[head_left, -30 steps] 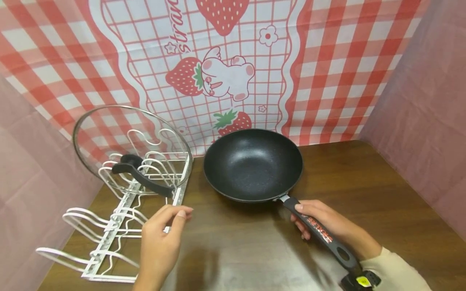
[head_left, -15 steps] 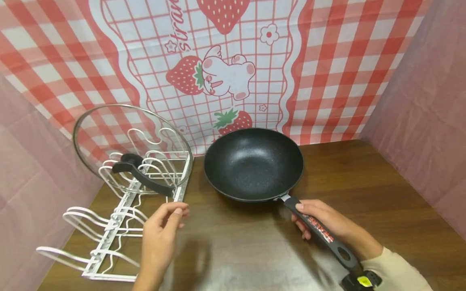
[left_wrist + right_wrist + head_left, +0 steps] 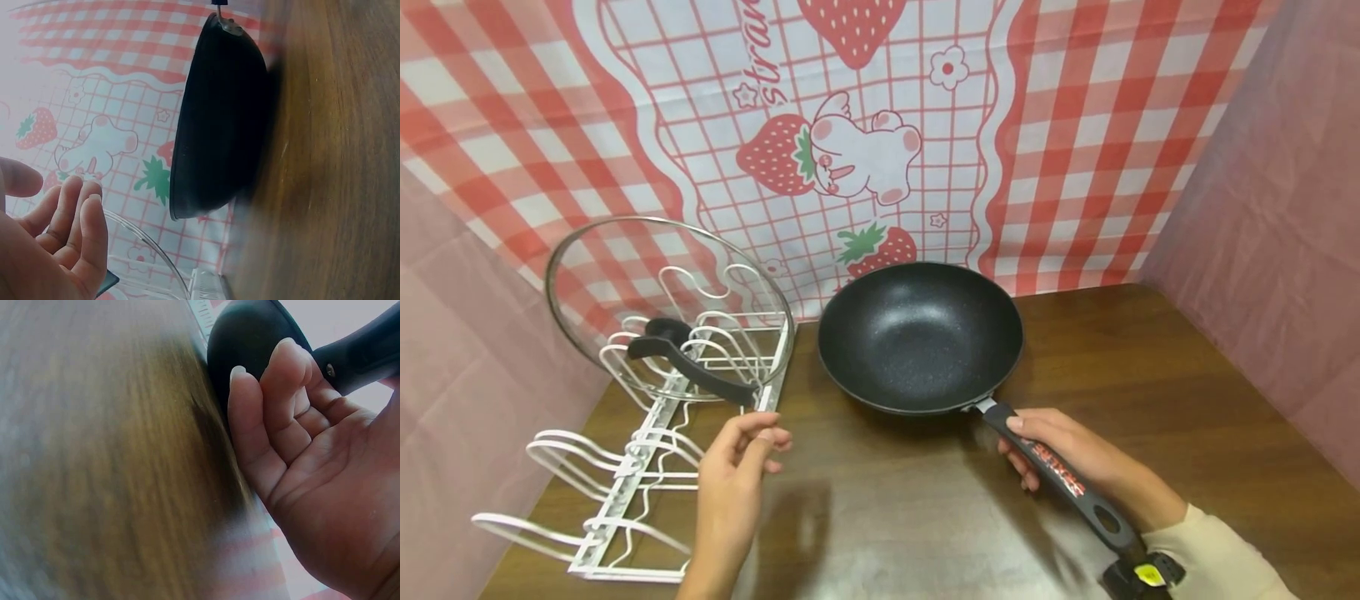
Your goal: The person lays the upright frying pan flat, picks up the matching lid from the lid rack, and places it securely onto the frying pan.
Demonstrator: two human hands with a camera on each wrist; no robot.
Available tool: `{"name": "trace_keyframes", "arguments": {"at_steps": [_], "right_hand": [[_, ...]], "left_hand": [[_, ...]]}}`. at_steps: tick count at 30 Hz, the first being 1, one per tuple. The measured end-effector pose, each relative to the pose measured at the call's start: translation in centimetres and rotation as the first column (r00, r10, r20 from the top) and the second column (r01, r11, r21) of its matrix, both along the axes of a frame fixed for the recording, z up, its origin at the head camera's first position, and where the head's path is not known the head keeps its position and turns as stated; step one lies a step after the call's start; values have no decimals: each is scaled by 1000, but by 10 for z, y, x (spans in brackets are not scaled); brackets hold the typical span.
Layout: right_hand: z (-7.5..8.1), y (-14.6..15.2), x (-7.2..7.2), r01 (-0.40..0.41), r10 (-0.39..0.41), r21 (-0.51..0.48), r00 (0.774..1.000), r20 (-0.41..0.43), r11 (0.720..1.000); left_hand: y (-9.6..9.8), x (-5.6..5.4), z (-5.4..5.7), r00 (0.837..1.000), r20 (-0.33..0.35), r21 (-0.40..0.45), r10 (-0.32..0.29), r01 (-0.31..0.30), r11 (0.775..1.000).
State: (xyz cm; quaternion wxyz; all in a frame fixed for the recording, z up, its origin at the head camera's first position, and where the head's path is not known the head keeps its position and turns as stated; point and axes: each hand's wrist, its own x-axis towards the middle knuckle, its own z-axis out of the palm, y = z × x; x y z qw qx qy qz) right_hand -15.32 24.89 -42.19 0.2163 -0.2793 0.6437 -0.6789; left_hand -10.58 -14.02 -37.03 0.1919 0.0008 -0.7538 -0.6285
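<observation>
A black wok-style frying pan (image 3: 921, 342) is at the middle of the wooden table's back, its hollow side facing up. My right hand (image 3: 1075, 450) holds its long dark handle (image 3: 1056, 477), thumb on top and fingers underneath. In the left wrist view the pan (image 3: 219, 125) appears side-on, close to the tabletop; whether it touches is unclear. My left hand (image 3: 730, 479) hovers beside a white wire rack (image 3: 622, 483), fingers loosely bent and holding nothing. A glass lid (image 3: 580, 300) with a black handle (image 3: 707, 379) leans in the rack's far slots.
The rack's nearer slots, shaped by white wire loops (image 3: 568, 450), run along the table's left side. A strawberry-print checked cloth (image 3: 1090, 150) hangs behind the table (image 3: 1150, 375). Pink cloth walls (image 3: 1262, 208) stand at both sides.
My left hand has drawn back slightly from its position one second ago, and its fingers have bent a little more. My right hand and the pan stay nearly still.
</observation>
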Motion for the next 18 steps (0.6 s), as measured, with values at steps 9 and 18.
{"name": "trace_keyframes", "arguments": {"at_steps": [9,18], "right_hand": [[0,1,0,-5,5,-5,1000,14,1000],[0,0,1,-11,12,-27,1000,28,1000]], "left_hand": [[-2,-6,-4,999,34,18,-3,2,1000],[-1,-12,-8,999,41,52,12,-15,999]]}}
